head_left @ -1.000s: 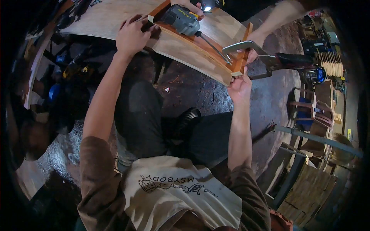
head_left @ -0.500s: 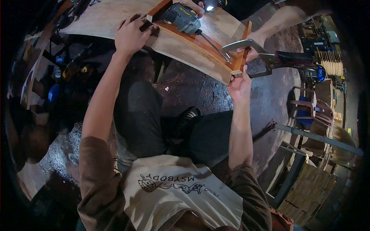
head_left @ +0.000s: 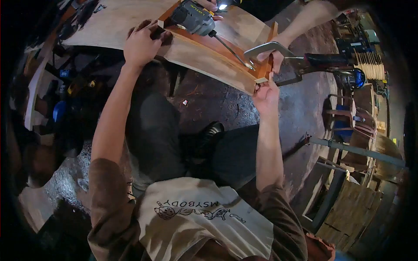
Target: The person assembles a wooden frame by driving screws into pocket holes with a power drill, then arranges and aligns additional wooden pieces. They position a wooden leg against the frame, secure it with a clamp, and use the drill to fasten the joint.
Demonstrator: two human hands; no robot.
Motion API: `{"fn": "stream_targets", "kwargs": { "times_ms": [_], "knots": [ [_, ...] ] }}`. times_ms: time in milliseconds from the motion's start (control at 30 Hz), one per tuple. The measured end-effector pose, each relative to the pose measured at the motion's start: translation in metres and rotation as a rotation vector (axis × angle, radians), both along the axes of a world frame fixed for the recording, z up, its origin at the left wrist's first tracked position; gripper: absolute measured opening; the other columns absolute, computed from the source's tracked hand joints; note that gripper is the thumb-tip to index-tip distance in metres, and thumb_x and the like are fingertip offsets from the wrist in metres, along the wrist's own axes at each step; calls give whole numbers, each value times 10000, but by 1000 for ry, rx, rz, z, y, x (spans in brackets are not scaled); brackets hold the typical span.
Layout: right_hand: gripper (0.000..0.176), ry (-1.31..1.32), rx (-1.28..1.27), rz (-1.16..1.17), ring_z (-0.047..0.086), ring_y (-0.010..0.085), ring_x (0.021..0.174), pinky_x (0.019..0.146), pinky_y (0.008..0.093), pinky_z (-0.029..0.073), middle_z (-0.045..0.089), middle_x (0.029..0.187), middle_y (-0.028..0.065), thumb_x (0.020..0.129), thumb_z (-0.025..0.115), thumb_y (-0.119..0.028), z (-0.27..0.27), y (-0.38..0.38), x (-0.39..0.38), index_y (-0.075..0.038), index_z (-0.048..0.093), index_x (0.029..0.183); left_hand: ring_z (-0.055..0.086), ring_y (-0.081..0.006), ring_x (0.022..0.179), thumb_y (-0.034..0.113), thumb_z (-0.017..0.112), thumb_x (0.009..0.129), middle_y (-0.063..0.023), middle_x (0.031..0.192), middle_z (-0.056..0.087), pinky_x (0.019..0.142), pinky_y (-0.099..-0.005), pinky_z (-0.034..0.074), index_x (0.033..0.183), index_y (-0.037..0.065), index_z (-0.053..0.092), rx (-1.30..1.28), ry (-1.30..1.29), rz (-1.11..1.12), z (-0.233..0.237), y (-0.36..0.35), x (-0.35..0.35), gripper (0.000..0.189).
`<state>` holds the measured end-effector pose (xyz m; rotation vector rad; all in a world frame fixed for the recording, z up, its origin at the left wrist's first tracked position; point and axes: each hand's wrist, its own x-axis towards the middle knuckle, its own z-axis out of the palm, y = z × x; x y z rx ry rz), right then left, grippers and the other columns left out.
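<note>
My left hand point(head_left: 142, 42) grips the near left edge of a reddish-brown wooden frame point(head_left: 196, 38), its fingers bent over the wood. At the frame's near right corner, my right hand point(head_left: 266, 95) pinches the wood from below. A co-worker's hand holds a grey power drill point(head_left: 191, 17) with a long bit that slants down to the inside of that corner. Across the frame's right end sits a metal clamp point(head_left: 272, 47) with a dark handle, and the co-worker's other hand point(head_left: 277, 59) is beside its jaw. The frame rests on a light plywood board point(head_left: 109, 26).
My legs are below the board, over a dark stained floor point(head_left: 209, 98). Dark tools and a blue object point(head_left: 59, 111) lie at the left. At the right are a brown chair point(head_left: 348, 114), a metal bar point(head_left: 361, 152) and stacked wood point(head_left: 348, 209).
The frame, drill, clamp and both my hands appear slightly further left in view. My hands keep their hold, and the bit still points into the same corner.
</note>
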<state>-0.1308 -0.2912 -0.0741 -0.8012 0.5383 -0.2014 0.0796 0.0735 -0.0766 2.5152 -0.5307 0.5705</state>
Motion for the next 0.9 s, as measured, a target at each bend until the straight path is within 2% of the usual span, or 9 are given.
{"fn": "stream_targets", "kwargs": {
  "times_ms": [133, 200, 233, 300, 400, 600, 833, 900],
  "knots": [
    [329, 9, -39, 3, 503, 131, 738, 698, 293, 430, 642, 932, -16, 953, 658, -424, 2, 0, -1, -129, 658, 1099, 621, -325, 1144, 385, 640, 899, -153, 1175, 693, 1072, -417, 410, 1183, 59, 703, 8, -136, -3, 5, -3, -5, 436],
    [342, 15, -19, -1, 505, 127, 754, 701, 291, 425, 651, 962, -16, 953, 658, -423, 1, -1, 1, -129, 653, 1128, 589, -300, 1217, 380, 639, 901, -151, 1235, 673, 1091, -408, 393, 1196, 50, 698, 38, 46, 42, 17, -5, -14, 447],
    [342, 17, -18, -4, 505, 127, 754, 701, 291, 425, 651, 962, -16, 953, 658, -423, 1, 0, 1, -129, 653, 1128, 589, -300, 1217, 380, 639, 901, -151, 1235, 673, 1091, -408, 393, 1196, 50, 698, 39, 47, 40, 11, -3, -9, 447],
    [342, 19, -24, -21, 508, 122, 779, 706, 283, 419, 649, 973, -21, 954, 657, -421, 4, 3, 1, -130, 647, 1134, 564, -245, 1277, 485, 630, 905, -97, 1263, 678, 1131, -423, 357, 1174, 87, 725, 74, 21, 33, 3, -1, 0, 490],
    [287, 44, -56, -41, 451, 117, 729, 701, 280, 409, 597, 922, -36, 951, 667, -414, 8, 7, 3, -158, 636, 1076, 541, -220, 1307, 509, 613, 919, -72, 1287, 672, 1141, -427, 344, 1176, 99, 727, 58, -39, 22, 6, -4, -4, 497],
    [253, 54, -51, -62, 449, 119, 728, 691, 278, 401, 594, 898, -41, 947, 675, -411, 8, 7, 3, -190, 636, 1064, 514, -193, 1334, 534, 602, 925, -35, 1335, 651, 1153, -413, 317, 1186, 112, 726, 101, -5, 69, 6, -6, -5, 512],
    [266, 46, -51, -56, 451, 118, 728, 685, 271, 397, 587, 893, -42, 947, 675, -409, 7, 7, 4, -183, 631, 1079, 526, -189, 1319, 539, 603, 921, -35, 1335, 649, 1140, -407, 331, 1189, 107, 722, 128, -42, 54, 3, -5, -2, 523],
    [338, 40, -44, -62, 463, 124, 726, 684, 276, 392, 647, 937, -24, 942, 672, -426, 6, 5, 3, -132, 659, 1108, 562, -279, 1268, 543, 590, 934, -109, 1294, 663, 1132, -421, 346, 1190, 60, 706, 92, -70, 46, 3, -5, -3, 559]
  ]
}}
